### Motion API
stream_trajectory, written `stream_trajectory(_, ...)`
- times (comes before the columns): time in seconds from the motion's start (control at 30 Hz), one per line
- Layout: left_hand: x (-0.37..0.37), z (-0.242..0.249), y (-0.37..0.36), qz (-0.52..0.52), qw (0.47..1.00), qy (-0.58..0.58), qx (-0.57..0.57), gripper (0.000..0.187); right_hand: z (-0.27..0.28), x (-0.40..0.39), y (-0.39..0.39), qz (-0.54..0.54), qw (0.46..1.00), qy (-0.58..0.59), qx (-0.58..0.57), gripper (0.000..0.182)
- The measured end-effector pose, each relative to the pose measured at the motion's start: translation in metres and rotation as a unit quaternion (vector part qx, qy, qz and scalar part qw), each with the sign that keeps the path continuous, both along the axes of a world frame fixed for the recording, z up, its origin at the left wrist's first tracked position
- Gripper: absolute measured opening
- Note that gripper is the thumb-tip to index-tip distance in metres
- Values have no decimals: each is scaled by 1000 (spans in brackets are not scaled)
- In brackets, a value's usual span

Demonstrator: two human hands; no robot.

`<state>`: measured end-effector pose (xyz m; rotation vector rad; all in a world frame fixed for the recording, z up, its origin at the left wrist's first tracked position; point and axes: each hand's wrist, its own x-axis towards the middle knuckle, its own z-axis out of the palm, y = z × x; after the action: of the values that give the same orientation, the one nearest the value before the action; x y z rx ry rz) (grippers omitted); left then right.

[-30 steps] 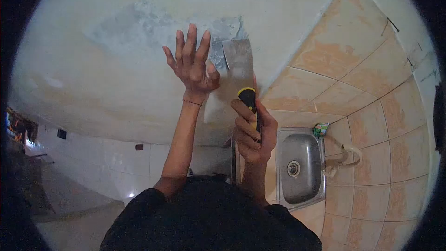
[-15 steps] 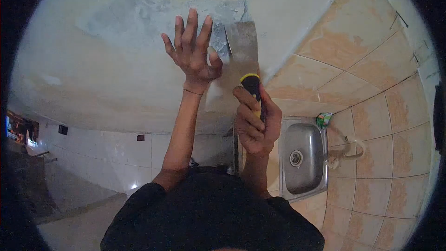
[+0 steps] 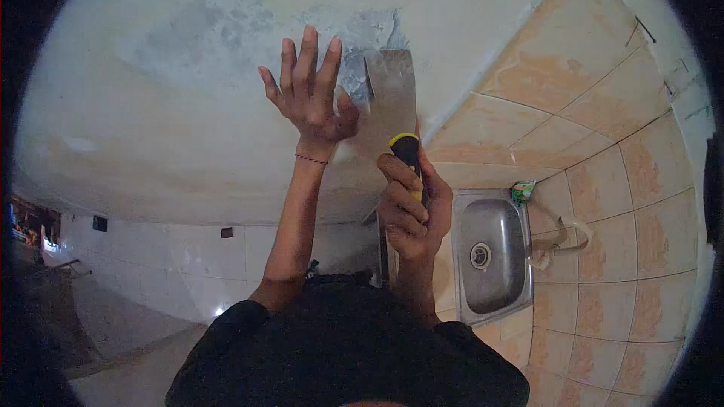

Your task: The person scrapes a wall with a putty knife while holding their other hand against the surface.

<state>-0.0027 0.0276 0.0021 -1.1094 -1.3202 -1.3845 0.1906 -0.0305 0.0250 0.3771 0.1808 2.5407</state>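
My left hand has its fingers spread against the pale wall, just below a rough grey patch where the surface is worn. To its right, my right hand is closed around the black and yellow handle of a scraper. The wide metal blade points up, its top edge at the right end of the grey patch, under a small crack in the coating. Whether the whole edge touches the wall cannot be made out.
A metal sink lies at the lower right, with a green packet at its corner and a pale tap beside it. Beige tiles cover the right wall. White tiles are at the lower left.
The scraper and my right hand have shifted slightly down in the view. My left hand also sits a little lower, its fingers still spread.
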Motion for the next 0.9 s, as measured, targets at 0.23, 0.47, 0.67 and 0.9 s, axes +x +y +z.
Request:
stream_trajectory(0.23,-3,-5,4,-11,1000,4,17,48,-3,3,5,27,1000,11,-9,23)
stream_trajectory(0.47,-1,-2,2,-1,1000,4,10,49,-1,2,3,18,1000,16,-12,22)
stream_trajectory(0.67,-2,-3,0,5,1000,2,8,47,-2,3,4,23,999,32,-26,25)
stream_trajectory(0.9,-5,-6,2,39,999,10,7,45,1,3,2,14,1000,21,-13,21)
